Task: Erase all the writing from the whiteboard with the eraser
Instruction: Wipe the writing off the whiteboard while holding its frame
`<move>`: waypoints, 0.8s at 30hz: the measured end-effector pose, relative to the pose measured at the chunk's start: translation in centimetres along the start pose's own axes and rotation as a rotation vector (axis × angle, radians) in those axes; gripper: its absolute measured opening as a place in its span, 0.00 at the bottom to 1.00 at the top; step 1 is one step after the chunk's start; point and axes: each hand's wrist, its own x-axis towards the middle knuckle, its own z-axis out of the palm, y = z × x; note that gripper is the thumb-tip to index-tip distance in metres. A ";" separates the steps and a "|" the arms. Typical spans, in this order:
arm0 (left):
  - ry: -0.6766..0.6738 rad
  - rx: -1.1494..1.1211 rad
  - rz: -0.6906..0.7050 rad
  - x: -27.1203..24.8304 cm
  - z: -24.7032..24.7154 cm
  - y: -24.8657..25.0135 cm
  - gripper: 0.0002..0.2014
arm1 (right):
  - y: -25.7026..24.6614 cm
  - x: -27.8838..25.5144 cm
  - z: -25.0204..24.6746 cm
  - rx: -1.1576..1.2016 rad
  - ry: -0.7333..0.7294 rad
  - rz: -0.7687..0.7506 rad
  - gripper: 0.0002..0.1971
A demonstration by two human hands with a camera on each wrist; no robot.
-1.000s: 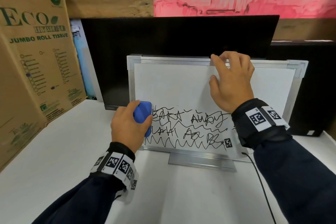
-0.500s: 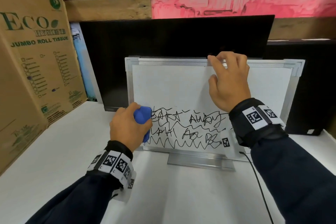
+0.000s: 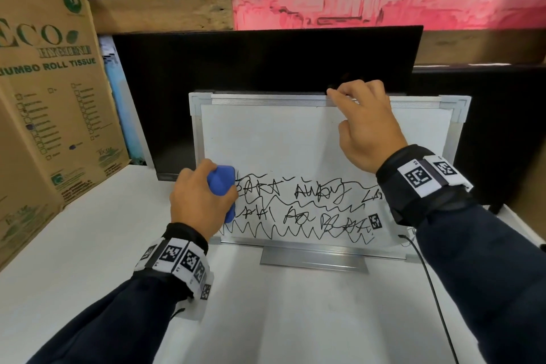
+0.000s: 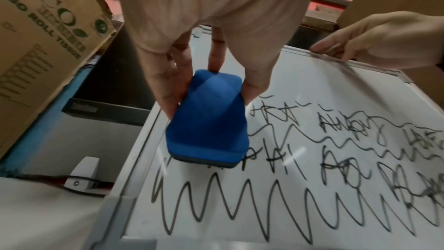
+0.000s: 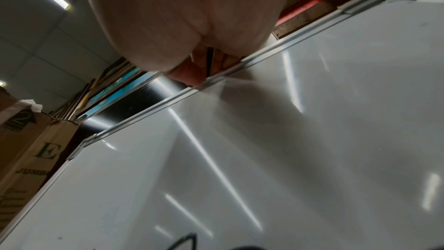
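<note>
A small whiteboard [image 3: 266, 139] with a silver frame stands upright on the white table, leaning back on a black monitor. Black scribbled writing [image 3: 307, 207] fills its lower half; the upper half is clean. My left hand [image 3: 201, 201] grips a blue eraser [image 3: 222, 185] and presses it flat on the board at the left end of the writing, seen close in the left wrist view as the eraser [image 4: 209, 121] on the whiteboard [image 4: 312, 86]. My right hand [image 3: 363, 124] curls over the board's top frame edge. The right wrist view shows those fingers [image 5: 192, 75] hooked on the whiteboard [image 5: 264, 149] rim.
A tall cardboard tissue box [image 3: 44, 115] stands at the left. A black monitor [image 3: 266, 68] rises behind the board, a second dark screen [image 3: 502, 127] at the right. A thin black cable [image 3: 434, 292] runs across the table at the right.
The left hand with the eraser stays at the left end of the writing, barely shifted. The right hand's fingers have reached further over the top frame edge.
</note>
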 end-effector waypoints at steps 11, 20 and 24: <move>-0.046 -0.046 0.059 -1.3 1.1 1.4 0.23 | -0.1 0.0 -0.1 0.020 0.018 -0.009 0.28; -0.071 -0.019 0.050 -1.3 1.1 2.5 0.22 | -0.2 -0.2 0.2 0.010 0.051 -0.010 0.29; -0.128 -0.002 0.068 -1.7 1.2 2.6 0.23 | -0.2 -0.2 0.4 -0.003 0.058 0.001 0.28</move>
